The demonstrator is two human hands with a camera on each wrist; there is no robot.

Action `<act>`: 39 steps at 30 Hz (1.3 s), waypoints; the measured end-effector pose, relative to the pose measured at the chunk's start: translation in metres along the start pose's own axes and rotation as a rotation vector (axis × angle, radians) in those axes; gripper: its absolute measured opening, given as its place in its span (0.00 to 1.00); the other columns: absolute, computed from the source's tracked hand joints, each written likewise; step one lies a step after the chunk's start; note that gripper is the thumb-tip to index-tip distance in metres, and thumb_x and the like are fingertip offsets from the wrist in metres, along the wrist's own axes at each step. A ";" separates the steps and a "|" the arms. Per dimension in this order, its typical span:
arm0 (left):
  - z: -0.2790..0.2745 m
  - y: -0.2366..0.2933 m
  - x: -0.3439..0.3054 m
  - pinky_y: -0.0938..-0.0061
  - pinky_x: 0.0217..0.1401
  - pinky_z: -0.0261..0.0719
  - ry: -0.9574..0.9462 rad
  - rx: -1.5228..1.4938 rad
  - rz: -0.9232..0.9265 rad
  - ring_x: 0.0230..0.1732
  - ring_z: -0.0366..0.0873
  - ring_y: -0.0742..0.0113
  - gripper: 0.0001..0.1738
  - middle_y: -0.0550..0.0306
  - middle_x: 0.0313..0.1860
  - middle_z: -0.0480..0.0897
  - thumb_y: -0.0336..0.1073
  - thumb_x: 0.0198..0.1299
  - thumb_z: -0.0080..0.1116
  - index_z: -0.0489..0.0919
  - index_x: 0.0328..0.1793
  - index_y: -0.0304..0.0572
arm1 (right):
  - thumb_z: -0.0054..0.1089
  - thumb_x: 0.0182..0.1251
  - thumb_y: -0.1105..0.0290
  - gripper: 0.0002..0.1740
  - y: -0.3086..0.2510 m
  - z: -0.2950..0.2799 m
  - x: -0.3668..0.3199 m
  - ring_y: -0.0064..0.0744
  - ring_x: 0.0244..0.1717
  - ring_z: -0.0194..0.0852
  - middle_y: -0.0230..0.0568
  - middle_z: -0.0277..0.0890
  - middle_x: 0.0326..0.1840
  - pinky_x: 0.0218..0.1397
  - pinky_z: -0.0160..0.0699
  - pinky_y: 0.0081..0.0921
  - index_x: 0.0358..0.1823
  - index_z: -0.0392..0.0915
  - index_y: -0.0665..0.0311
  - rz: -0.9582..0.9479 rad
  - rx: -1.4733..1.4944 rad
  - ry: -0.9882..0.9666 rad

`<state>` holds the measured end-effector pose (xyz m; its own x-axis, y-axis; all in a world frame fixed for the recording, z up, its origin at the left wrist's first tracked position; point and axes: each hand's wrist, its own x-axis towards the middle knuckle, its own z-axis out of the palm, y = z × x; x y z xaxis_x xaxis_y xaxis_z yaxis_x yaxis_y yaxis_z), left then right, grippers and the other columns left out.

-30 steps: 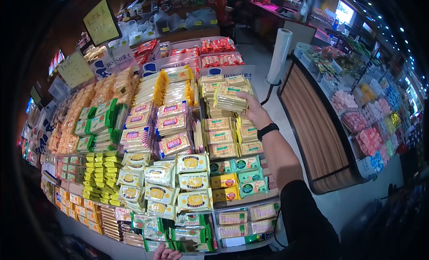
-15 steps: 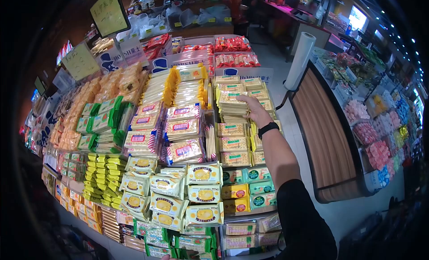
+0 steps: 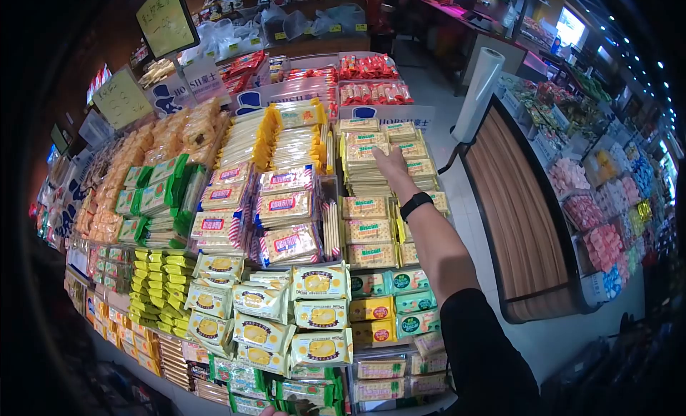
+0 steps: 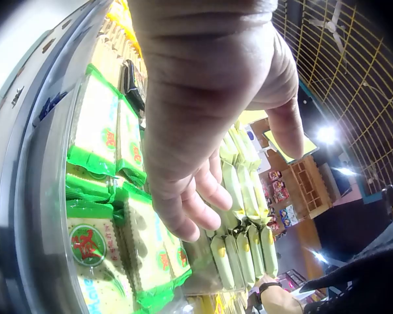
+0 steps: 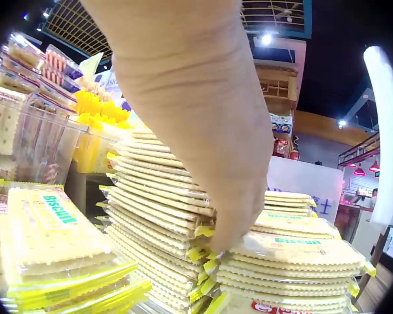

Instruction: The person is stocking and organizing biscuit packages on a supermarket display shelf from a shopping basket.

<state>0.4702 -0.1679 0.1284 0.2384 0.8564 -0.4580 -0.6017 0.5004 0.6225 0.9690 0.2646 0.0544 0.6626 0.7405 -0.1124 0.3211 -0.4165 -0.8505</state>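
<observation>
Only its wrist view shows the left hand (image 4: 203,98) hanging loose, empty, over green packs (image 4: 95,124); the right hand (image 3: 386,162) lies flat on the Biscuit stack (image 3: 364,180), fingertips hidden.

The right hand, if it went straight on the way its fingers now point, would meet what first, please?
The stack of yellow Biscuit packs: the right hand seems to touch its top pack, though depth is unclear, so it would likely press into that stack.
</observation>
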 end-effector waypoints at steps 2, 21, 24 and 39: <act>0.002 0.000 0.000 0.52 0.76 0.59 0.003 0.001 -0.006 0.66 0.69 0.53 0.52 0.47 0.64 0.71 0.40 0.49 0.74 0.58 0.76 0.30 | 0.56 0.64 0.44 0.47 -0.009 -0.005 -0.009 0.62 0.68 0.66 0.65 0.68 0.67 0.70 0.65 0.49 0.73 0.53 0.72 0.011 -0.117 0.017; -0.036 -0.016 0.009 0.49 0.74 0.62 -0.200 0.012 0.019 0.69 0.68 0.46 0.52 0.43 0.69 0.70 0.41 0.52 0.71 0.54 0.79 0.33 | 0.59 0.69 0.56 0.26 0.000 -0.094 -0.029 0.38 0.50 0.79 0.51 0.79 0.50 0.51 0.77 0.39 0.55 0.77 0.74 -0.232 0.249 -0.168; -0.044 -0.024 0.007 0.45 0.70 0.68 -0.190 0.029 0.052 0.66 0.73 0.45 0.53 0.43 0.65 0.74 0.43 0.50 0.73 0.56 0.78 0.33 | 0.60 0.68 0.55 0.26 -0.011 -0.116 -0.051 0.39 0.45 0.78 0.49 0.78 0.44 0.47 0.78 0.40 0.48 0.77 0.77 -0.145 0.212 -0.180; -0.048 -0.017 0.028 0.47 0.71 0.69 -0.516 0.102 -0.104 0.66 0.73 0.46 0.52 0.43 0.65 0.74 0.45 0.52 0.74 0.58 0.77 0.31 | 0.63 0.68 0.57 0.13 -0.044 -0.309 -0.173 0.23 0.29 0.74 0.32 0.76 0.35 0.34 0.74 0.22 0.41 0.77 0.58 -0.241 0.423 -0.105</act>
<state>0.4507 -0.1586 0.0741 0.6520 0.7400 -0.1649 -0.4843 0.5738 0.6604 1.0496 -0.0082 0.2696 0.5245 0.8477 0.0801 0.1398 0.0071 -0.9902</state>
